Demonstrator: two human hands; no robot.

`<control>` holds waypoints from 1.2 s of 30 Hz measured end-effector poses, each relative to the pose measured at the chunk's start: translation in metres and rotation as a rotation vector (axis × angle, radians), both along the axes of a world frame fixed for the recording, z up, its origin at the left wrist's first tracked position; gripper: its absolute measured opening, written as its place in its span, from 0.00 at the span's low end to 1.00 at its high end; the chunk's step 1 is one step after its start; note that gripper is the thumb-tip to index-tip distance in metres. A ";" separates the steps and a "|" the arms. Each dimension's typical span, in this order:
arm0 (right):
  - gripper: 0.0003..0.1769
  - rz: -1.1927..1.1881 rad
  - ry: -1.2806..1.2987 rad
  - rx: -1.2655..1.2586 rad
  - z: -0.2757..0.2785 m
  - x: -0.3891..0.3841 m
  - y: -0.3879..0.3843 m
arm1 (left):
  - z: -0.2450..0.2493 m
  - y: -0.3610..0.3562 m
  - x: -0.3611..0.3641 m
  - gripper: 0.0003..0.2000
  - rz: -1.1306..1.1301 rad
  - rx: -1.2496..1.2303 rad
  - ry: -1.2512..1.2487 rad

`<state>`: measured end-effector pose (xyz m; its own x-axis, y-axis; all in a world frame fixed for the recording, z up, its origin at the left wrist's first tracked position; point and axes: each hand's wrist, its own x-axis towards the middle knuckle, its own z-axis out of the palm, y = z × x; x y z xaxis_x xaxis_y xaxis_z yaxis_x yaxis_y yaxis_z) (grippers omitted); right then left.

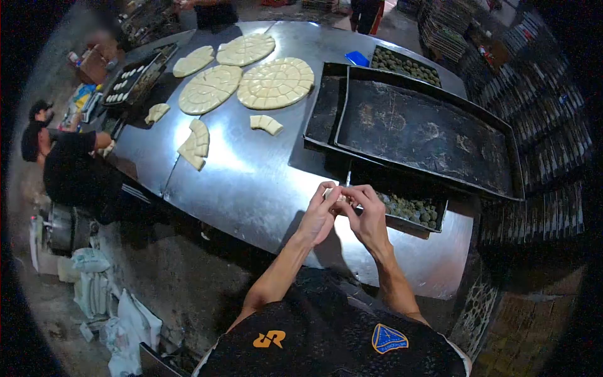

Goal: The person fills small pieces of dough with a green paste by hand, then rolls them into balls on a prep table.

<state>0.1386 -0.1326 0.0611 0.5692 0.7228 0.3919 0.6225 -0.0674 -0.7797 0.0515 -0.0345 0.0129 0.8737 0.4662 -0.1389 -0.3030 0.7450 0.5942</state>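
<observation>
My left hand (pixel 316 217) and my right hand (pixel 367 217) meet over the front of the steel table. Their fingertips pinch a small pale piece of dough (pixel 331 193), mostly hidden by the fingers. Just right of my hands, a tray of greenish filling balls (pixel 422 212) sits partly under a large black baking tray (pixel 427 135). A thin metal handle (pixel 348 177) stands up behind my fingers. Farther off lie a short strip of cut dough (pixel 266 124) and a fan-shaped group of dough pieces (pixel 195 146).
Scored dough rounds (pixel 275 83) lie across the far side of the steel table (pixel 232 195). A second tray of balls (pixel 406 66) and a blue flat object (pixel 357 58) are at the back. A co-worker (pixel 78 166) stands left; stacked trays (pixel 534 113) line the right.
</observation>
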 end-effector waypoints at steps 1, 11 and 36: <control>0.08 0.010 0.005 -0.015 -0.001 0.000 0.001 | -0.002 0.005 -0.003 0.07 0.009 -0.001 -0.002; 0.07 0.082 0.034 0.020 -0.005 -0.027 0.029 | -0.016 0.029 -0.031 0.10 0.128 0.009 0.005; 0.22 0.201 -0.484 -0.396 -0.150 -0.050 0.137 | -0.027 0.053 -0.196 0.13 0.796 0.172 0.499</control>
<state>0.0881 0.0042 -0.0888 0.2344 0.9388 0.2522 0.9272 -0.1380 -0.3482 -0.1444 0.0186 -0.0140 0.1497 0.9470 -0.2843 -0.3651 0.3201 0.8742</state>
